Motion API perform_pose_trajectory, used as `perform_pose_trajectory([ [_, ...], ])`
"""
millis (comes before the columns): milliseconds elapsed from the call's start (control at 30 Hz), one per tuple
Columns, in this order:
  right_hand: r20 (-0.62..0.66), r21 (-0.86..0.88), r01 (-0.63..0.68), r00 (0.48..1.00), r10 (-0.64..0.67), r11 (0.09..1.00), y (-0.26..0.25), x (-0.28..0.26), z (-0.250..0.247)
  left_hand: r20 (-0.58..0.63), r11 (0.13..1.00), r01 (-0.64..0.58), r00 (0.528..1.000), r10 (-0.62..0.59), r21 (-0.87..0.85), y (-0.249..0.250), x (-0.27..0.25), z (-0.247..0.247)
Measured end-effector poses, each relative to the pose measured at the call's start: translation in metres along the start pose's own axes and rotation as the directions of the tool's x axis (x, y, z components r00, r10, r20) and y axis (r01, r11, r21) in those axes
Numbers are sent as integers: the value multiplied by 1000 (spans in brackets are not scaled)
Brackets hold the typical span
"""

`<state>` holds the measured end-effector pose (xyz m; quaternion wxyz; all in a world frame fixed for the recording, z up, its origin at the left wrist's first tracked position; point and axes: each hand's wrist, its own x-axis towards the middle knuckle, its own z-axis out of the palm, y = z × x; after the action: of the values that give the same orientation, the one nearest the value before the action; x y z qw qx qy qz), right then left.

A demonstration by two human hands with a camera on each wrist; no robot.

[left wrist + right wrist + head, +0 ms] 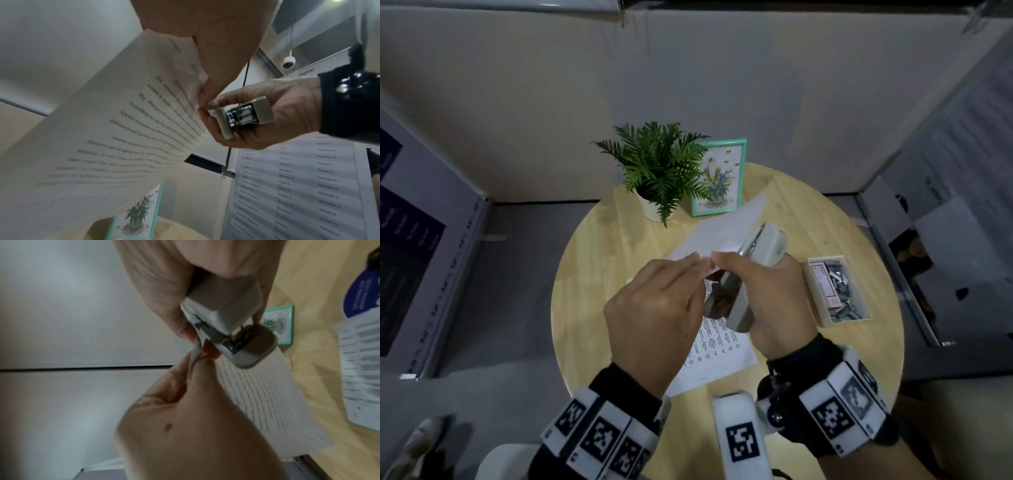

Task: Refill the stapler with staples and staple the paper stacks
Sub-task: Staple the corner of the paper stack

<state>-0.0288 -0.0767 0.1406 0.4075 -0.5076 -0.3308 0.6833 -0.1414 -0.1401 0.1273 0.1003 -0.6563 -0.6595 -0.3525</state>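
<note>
**Stapler Held at the Corner of a Lifted Paper Stack**

The right hand [770, 298] is wrapped around the beige stapler [753, 274], fingers and thumb curled over its body. The stapler is held in the air above the round wooden table [592, 308], its front end pointing away from the person. In the left wrist view the rear of the stapler [246, 115] faces the camera, and the metal parts between its top and base are visible.

The left hand [654, 308] pinches the near corner of a printed paper stack [722, 233] between thumb and fingertips. The stack is lifted off the table and slopes away toward the picture frame [719, 178]. In the right wrist view the pinched corner of the paper stack [267, 394] sits just beside the stapler's [232, 331] mouth, touching the right hand's fingertips. Whether the paper lies between the stapler's top and base cannot be determined from these views.

A second printed paper stack [719, 349] lies flat on the table beneath both hands, its lines of text facing up.

An open box of staples [835, 291] stands on the table to the right of the right hand, near the table edge. It contains loose staple strips and a smaller carton.

A potted fern [657, 168] stands at the far side of the table, just left of the green-framed flower picture.
</note>
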Motion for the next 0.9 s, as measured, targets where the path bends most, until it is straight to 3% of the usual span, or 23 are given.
perform_pose_trajectory([
  [200,54,124,-45,998,38,991,2,-1,-12,-4,998,-4,1000,3,-62,6,-15,7],
  [533,125,108,8,992,-21,994,7,-3,-26,-37,998,-35,999,33,-53,11,-22,10],
  [900,83,147,-5,997,-7,989,10,-3,-30,-15,995,-69,998,68,-71,17,-27,9],
])
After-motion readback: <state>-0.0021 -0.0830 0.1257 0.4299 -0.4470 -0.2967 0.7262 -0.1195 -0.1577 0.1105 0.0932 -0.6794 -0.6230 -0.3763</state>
